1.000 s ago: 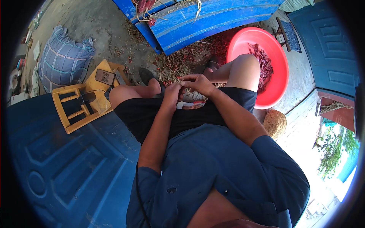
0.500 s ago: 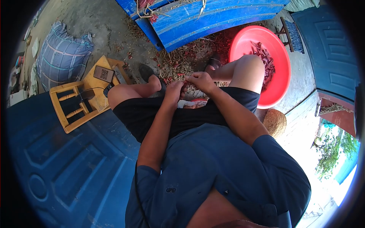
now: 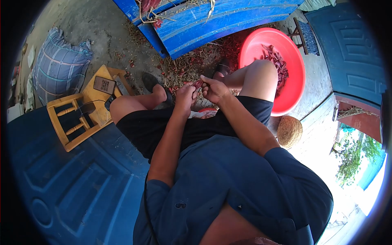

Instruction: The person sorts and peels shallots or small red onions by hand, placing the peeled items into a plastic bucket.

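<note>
Both hands meet above the lap, between the knees. My left hand (image 3: 186,97) is closed around a dark red dried pod (image 3: 197,84), which sticks out toward the other hand. Close beside it, my right hand (image 3: 215,90) has its fingers pinched on the same pod from the right. At the right knee stands a pink-red basin (image 3: 297,77) with a heap of dark red dried pods (image 3: 281,70) in it. Beneath the hands, part of a pale and red thing (image 3: 206,113) shows at the lap.
A blue panel (image 3: 228,26) with dry stalks stands ahead, over littered ground. Wooden chair (image 3: 75,122) and plaid sack (image 3: 61,65) are at the left. A woven straw seat (image 3: 289,132) lies right, below the basin.
The view has shifted slightly, so the surroundings sit further left. The hands have turned a little, and the dark red pod between them now shows more clearly.
</note>
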Motion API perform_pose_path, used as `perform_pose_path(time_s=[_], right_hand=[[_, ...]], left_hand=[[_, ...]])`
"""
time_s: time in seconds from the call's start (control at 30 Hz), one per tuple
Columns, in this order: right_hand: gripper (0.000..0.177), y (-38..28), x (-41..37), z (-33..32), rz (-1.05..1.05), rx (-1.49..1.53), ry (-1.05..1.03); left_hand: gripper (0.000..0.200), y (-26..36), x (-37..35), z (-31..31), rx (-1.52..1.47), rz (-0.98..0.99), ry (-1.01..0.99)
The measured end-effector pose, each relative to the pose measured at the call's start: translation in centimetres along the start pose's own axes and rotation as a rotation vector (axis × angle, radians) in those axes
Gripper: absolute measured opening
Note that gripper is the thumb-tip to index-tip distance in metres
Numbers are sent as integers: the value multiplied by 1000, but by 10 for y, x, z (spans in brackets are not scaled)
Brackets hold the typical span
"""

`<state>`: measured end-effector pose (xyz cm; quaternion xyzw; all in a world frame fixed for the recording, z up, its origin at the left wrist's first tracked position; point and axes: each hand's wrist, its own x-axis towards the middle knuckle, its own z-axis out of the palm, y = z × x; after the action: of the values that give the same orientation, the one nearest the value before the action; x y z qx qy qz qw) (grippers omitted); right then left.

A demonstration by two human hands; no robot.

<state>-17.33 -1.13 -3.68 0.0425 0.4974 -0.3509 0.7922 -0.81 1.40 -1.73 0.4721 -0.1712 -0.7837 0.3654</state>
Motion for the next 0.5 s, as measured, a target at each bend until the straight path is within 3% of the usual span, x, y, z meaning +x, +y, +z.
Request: perform_pose_path(time_s=[0.17, 0.27, 0.5], right_hand=[[16, -25, 5, -14, 16, 320, -98], [15, -46, -8, -8, -195, -23, 40], [20, -30, -11, -1, -224, -264, -7]], left_hand=[[15, 0, -5, -8, -78, 25, 18], [12, 13, -15, -31, -57, 28, 47], [8, 0, -3, -24, -18, -38, 68]])
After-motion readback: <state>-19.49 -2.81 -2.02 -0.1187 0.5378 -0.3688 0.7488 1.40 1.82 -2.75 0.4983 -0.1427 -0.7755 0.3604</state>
